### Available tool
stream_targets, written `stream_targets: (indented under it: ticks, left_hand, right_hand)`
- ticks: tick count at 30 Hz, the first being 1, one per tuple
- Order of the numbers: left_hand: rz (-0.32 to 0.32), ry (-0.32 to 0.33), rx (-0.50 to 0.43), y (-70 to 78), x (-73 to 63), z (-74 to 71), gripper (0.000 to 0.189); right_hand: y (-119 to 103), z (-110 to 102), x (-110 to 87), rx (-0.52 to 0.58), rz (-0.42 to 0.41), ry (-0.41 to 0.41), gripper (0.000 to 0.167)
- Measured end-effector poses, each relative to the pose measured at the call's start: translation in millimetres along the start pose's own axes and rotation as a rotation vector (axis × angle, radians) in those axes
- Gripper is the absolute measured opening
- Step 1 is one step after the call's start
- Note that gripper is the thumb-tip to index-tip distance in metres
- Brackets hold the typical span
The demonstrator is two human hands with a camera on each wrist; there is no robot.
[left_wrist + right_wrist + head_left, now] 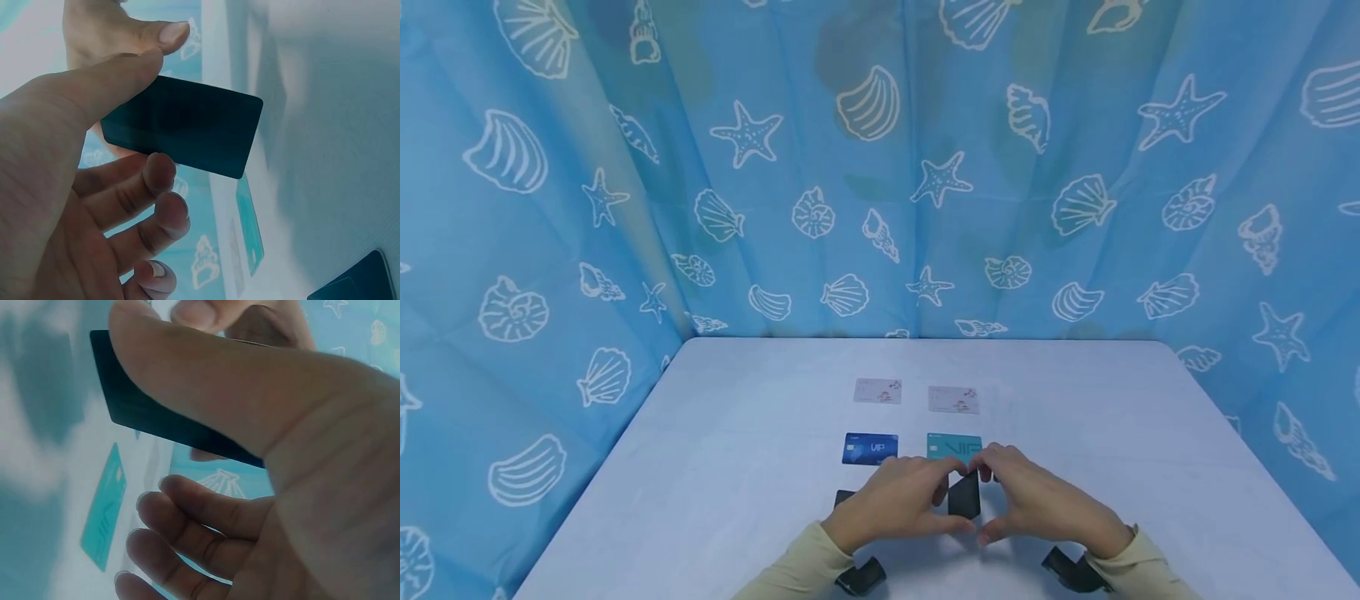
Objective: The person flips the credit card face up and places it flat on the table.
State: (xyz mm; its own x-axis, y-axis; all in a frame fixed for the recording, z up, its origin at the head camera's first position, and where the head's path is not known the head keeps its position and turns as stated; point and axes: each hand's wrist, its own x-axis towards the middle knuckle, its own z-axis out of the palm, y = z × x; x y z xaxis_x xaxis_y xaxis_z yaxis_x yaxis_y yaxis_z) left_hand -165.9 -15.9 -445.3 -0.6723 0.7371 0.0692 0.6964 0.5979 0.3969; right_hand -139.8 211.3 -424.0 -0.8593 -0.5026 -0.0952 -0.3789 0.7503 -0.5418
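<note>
A plain black card (964,497) stands tilted on edge above the table, between the two hands. My left hand (910,500) holds it; in the left wrist view the thumb lies across one end and a fingertip (160,170) meets its lower edge. My right hand (1045,500) curves in from the other side, its index fingertip near the card's top corner. Its thumb stands clear of the card in the left wrist view; whether its fingers grip the card is hidden. Just beyond lies a teal VIP card (946,445), and a second dark card (362,281) is partly covered by the left hand in the head view.
A blue VIP card (869,448) lies left of the teal one. Behind them are two pale cards, one on the left (877,391) and one on the right (953,399). The white table (737,417) ends at a blue shell-print curtain (880,208).
</note>
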Motion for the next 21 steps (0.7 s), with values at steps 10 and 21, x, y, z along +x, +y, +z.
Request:
stream_targets:
  ticks: [10, 21]
  left_hand:
    - [0.009, 0.032, -0.013, 1.7, 1.8, -5.5, 0.062]
    - [0.039, 0.096, -0.064, 3.8, -1.8, -2.9, 0.066]
  right_hand:
    - [2.0, 9.3, 6.8, 0.131, 0.008, 0.006, 0.085]
    - [-0.2, 18.1, 8.6, 0.158, -0.021, 0.034, 0.09]
